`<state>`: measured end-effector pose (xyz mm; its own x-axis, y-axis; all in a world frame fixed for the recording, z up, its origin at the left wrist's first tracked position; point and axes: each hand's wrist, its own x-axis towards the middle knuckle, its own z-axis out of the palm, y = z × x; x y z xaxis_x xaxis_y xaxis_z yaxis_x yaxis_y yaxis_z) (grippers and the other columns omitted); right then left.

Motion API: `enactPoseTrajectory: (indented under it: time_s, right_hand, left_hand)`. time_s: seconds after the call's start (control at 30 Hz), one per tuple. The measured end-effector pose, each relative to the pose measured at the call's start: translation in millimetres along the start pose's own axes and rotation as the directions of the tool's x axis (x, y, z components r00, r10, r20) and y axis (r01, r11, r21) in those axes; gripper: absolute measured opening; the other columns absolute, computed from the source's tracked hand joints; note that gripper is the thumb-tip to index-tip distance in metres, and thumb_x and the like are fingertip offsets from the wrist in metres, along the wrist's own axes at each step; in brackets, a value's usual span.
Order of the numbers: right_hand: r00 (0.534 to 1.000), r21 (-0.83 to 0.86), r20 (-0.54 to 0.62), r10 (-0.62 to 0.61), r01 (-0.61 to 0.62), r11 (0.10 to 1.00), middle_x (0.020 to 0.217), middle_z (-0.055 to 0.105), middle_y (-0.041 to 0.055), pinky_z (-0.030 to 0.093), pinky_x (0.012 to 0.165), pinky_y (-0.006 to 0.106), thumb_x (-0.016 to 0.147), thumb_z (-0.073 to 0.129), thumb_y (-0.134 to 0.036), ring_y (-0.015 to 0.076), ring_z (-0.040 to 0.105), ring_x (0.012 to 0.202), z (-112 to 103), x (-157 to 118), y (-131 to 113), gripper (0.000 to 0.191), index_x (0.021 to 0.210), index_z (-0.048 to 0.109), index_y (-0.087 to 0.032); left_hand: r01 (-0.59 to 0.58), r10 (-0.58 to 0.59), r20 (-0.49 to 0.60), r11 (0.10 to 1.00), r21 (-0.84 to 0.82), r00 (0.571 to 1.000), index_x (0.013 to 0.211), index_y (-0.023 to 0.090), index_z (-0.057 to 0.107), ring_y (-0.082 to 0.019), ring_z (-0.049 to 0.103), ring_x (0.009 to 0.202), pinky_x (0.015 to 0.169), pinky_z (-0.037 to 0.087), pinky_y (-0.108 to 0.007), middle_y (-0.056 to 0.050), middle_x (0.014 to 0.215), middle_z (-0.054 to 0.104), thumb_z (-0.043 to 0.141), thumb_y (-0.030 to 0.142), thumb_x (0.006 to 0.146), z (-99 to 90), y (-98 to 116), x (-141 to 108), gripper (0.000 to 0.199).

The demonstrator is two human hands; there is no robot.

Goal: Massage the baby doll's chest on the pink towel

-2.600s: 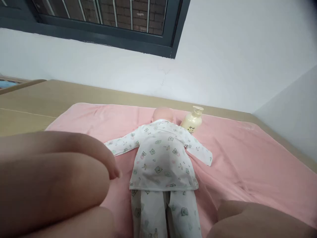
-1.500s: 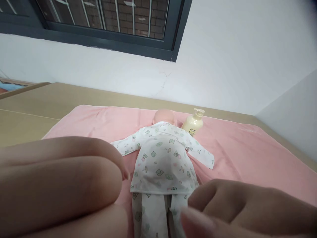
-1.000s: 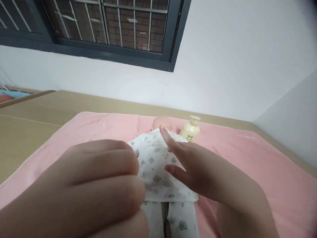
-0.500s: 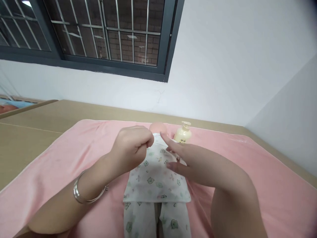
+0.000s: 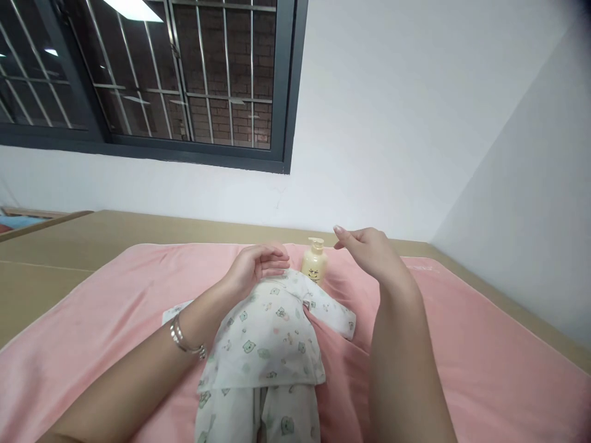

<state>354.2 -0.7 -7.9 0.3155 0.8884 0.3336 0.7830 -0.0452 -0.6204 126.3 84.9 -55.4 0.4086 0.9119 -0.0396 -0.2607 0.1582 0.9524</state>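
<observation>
From my end, the two hands are now well apart, where half a second ago they nearly met over the white patterned top (image 5: 272,332). The left hand (image 5: 262,266), a closed fist then, is loosely open with its palm showing, at the top's collar end, at twelve o'clock; it hides the doll's round head. I cannot tell whether it touches. The right hand (image 5: 372,251) has swung out to two o'clock, half curled, thumb off the fingers, nothing visible in it. Between the hands, the yellow pump bottle (image 5: 314,261) stands upright at one o'clock of the top, on the pink cloth (image 5: 455,363). More of the barred window (image 5: 184,92) shows at eleven o'clock.
</observation>
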Motion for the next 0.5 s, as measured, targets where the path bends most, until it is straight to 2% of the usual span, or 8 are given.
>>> enactPoseTrajectory:
  time_s: [0.07,0.1,0.17,0.23,0.27,0.33,0.43,0.5]
  right_hand:
    - [0.996,0.079,-0.064,0.066,-0.061,0.995,0.061,0.059,0.0043,0.035,0.053,0.025,0.095,0.056,-0.044,0.0139,0.048,0.051,8,9,0,0.046,0.063,0.069,-0.015]
    - [0.993,0.113,-0.078,0.089,-0.08,0.99,0.068,0.064,0.0047,0.032,0.051,0.025,0.092,0.057,-0.034,0.0121,0.046,0.048,12,13,0,0.042,0.055,0.064,-0.015]
    - [0.988,0.161,-0.122,0.097,-0.077,0.984,0.096,0.071,0.0048,0.032,0.049,0.025,0.083,0.054,-0.018,0.0107,0.051,0.05,21,19,-2,0.038,0.046,0.052,-0.014]
    - [0.983,0.19,-0.17,0.073,-0.04,0.981,0.119,0.067,0.0024,0.037,0.052,0.023,0.077,0.051,-0.012,0.0142,0.064,0.069,30,23,-2,0.036,0.042,0.041,-0.014]
    - [0.98,0.202,-0.192,0.059,-0.019,0.979,0.121,0.066,0.0019,0.039,0.055,0.022,0.076,0.05,-0.011,0.0171,0.068,0.083,33,24,-2,0.036,0.042,0.037,-0.015]
    - [0.972,0.213,-0.232,0.032,0.018,0.977,0.118,0.068,0.003,0.042,0.059,0.02,0.073,0.049,-0.009,0.0212,0.066,0.106,40,26,0,0.037,0.043,0.03,-0.017]
    - [0.962,0.212,-0.275,0.008,0.052,0.976,0.122,0.066,0.0029,0.047,0.068,0.019,0.071,0.045,-0.006,0.0211,0.062,0.116,46,31,6,0.035,0.046,0.023,-0.018]
    - [0.957,0.209,-0.29,0.005,0.059,0.976,0.132,0.06,0.0018,0.05,0.079,0.019,0.069,0.04,-0.002,0.0187,0.062,0.117,51,34,11,0.024,0.052,0.034,-0.018]
  left_hand:
    - [0.061,-0.066,-0.043,0.994,-0.094,0.997,0.074,0.009,0.067,-0.025,0.072,0.081,0.072,0.058,-0.032,-0.019,0.093,0.072,0.051,0.026,0.089,6.5,2,21,0.028]
    - [0.056,-0.066,-0.074,0.991,-0.119,0.995,0.073,0.009,0.065,-0.024,0.072,0.08,0.07,0.058,-0.032,-0.018,0.091,0.072,0.05,0.031,0.092,10.8,3,31,0.032]
    - [0.026,-0.05,-0.144,0.986,-0.163,0.988,0.067,0.011,0.06,-0.023,0.071,0.076,0.067,0.057,-0.031,-0.014,0.084,0.071,0.055,0.039,0.093,21.6,3,51,0.038]
    - [0.027,-0.073,-0.214,0.978,-0.209,0.974,0.062,0.014,0.054,-0.02,0.069,0.069,0.065,0.055,-0.029,-0.011,0.074,0.068,0.058,0.037,0.092,33.9,2,68,0.038]
    - [0.034,-0.093,-0.251,0.973,-0.229,0.964,0.061,0.014,0.051,-0.018,0.067,0.065,0.065,0.053,-0.028,-0.009,0.068,0.065,0.057,0.032,0.093,39.9,0,74,0.036]
    - [0.024,-0.106,-0.329,0.97,-0.242,0.938,0.063,0.015,0.05,-0.014,0.062,0.057,0.063,0.05,-0.025,-0.005,0.058,0.058,0.052,0.02,0.092,50.0,-5,85,0.03]
    - [0.006,-0.106,-0.418,0.972,-0.235,0.902,0.067,0.015,0.051,-0.012,0.058,0.052,0.061,0.045,-0.022,-0.001,0.054,0.053,0.051,0.01,0.087,57.9,-15,97,0.02]
    - [0.035,-0.143,-0.42,0.967,-0.253,0.896,0.069,0.014,0.051,-0.014,0.061,0.055,0.063,0.046,-0.024,-0.002,0.058,0.055,0.053,0.01,0.084,58.8,-22,103,0.015]
